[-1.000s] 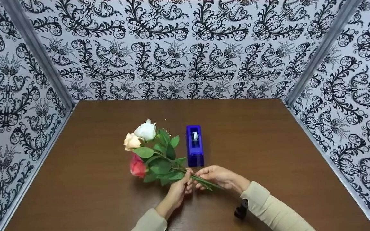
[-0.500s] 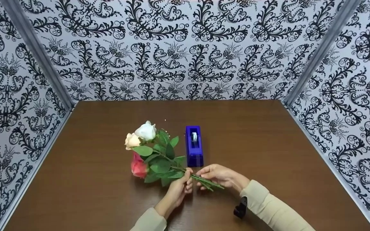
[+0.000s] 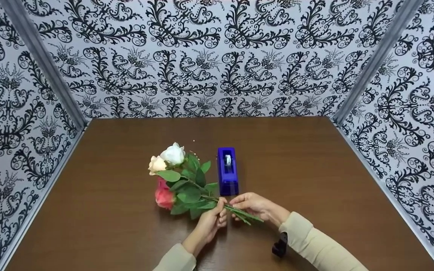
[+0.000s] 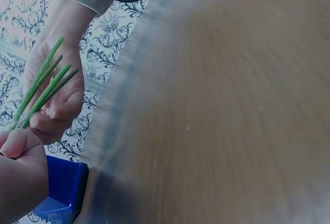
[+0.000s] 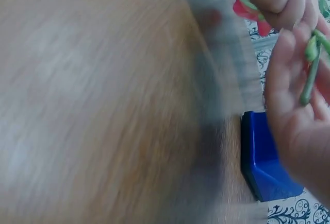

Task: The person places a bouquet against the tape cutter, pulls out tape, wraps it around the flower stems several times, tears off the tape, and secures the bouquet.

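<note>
I have the person's left hand (image 3: 210, 222) clenched round the green stems (image 4: 32, 91), just in front of the blue tape dispenser (image 3: 229, 178). The right hand (image 3: 256, 206) is by the dispenser's near right corner, close against the stems; from my feeds I cannot tell whether it pinches anything. The stems slant past the dispenser's near end, their cut tips in front of it and to its right. Left of the dispenser I see a white rose (image 3: 173, 154) level with its far end, a cream rose (image 3: 158, 165) beside the white, and a red rose (image 3: 164, 197) nearer the person. Green leaves (image 3: 190, 194) fill the space between these blooms and the dispenser, which stands on the brown table (image 3: 307, 158) holding a roll of tape (image 3: 228, 160). A black device (image 3: 279, 247) hangs by the right sleeve (image 3: 315, 241), in front of the dispenser and to its right.
</note>
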`<state>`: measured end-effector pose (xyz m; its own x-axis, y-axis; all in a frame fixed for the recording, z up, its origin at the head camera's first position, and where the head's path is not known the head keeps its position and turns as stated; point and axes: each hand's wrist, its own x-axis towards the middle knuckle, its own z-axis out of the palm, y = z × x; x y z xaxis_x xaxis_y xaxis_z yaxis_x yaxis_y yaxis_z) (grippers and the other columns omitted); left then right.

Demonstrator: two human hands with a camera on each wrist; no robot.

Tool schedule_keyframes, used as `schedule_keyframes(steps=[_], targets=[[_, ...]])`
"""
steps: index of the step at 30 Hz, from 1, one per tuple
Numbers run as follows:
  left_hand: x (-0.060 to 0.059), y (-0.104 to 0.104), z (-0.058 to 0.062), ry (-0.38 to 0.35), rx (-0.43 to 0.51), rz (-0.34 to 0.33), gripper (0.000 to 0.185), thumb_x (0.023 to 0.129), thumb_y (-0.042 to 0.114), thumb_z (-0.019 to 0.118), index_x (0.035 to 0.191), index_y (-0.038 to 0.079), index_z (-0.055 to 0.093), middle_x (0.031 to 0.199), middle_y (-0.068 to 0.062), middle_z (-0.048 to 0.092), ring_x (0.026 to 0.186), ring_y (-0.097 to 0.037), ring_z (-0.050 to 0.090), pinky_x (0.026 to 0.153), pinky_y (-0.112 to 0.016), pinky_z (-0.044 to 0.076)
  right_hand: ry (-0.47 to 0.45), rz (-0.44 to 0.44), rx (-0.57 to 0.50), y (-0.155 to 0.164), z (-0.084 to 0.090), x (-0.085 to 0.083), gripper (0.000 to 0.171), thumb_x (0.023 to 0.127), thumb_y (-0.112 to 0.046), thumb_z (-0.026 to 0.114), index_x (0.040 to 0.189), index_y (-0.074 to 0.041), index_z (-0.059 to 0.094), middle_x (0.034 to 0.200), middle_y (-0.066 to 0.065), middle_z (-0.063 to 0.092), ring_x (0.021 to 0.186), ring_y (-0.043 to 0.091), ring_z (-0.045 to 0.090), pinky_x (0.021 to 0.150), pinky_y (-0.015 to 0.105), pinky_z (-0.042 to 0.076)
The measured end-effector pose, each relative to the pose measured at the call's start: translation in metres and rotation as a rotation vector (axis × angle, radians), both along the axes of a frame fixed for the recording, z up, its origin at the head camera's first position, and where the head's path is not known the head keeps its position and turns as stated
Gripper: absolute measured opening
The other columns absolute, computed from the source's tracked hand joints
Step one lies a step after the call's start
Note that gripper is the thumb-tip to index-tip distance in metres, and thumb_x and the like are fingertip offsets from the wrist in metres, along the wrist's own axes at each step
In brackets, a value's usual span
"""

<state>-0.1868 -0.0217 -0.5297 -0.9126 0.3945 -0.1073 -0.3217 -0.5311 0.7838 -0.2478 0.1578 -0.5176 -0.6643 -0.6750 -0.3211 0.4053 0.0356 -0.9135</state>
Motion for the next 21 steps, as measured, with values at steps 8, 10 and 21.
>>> schedule_keyframes(steps=[8,10,21], targets=[[-0.003,-0.008,-0.002,0.031,-0.076,-0.025,0.015,0.099,0.029,0.036,0.095,0.017,0.044,0.062,0.007,0.036,0.052,-0.003,0.031,0.05,-0.016,0.024,0.032,-0.075,0.007,-0.003,0.001,0.003,0.018,0.086,-0.001,0.056,0.104,-0.001,0.059,0.085,-0.001,0.066,0.073,0.008,0.062,0.067,0.021,0.051],[-0.006,-0.011,-0.004,0.055,-0.083,-0.048,0.014,0.099,0.028,0.036,0.095,0.017,0.044,0.063,0.006,0.036,0.053,-0.004,0.032,0.051,-0.017,0.024,0.023,0.031,-0.002,0.001,0.003,0.003,0.025,0.091,-0.008,0.052,0.112,0.006,0.055,0.09,0.002,0.066,0.076,0.012,0.064,0.07,0.025,0.052],[-0.02,-0.023,-0.006,0.173,-0.116,-0.142,0.016,0.098,0.028,0.04,0.099,0.015,0.048,0.063,0.006,0.038,0.055,-0.004,0.036,0.052,-0.018,0.027,0.106,0.299,-0.081,0.004,-0.008,0.011,0.023,0.1,-0.018,0.034,0.091,-0.011,0.055,0.07,-0.007,0.049,0.062,0.004,0.048,0.061,0.021,0.043]])
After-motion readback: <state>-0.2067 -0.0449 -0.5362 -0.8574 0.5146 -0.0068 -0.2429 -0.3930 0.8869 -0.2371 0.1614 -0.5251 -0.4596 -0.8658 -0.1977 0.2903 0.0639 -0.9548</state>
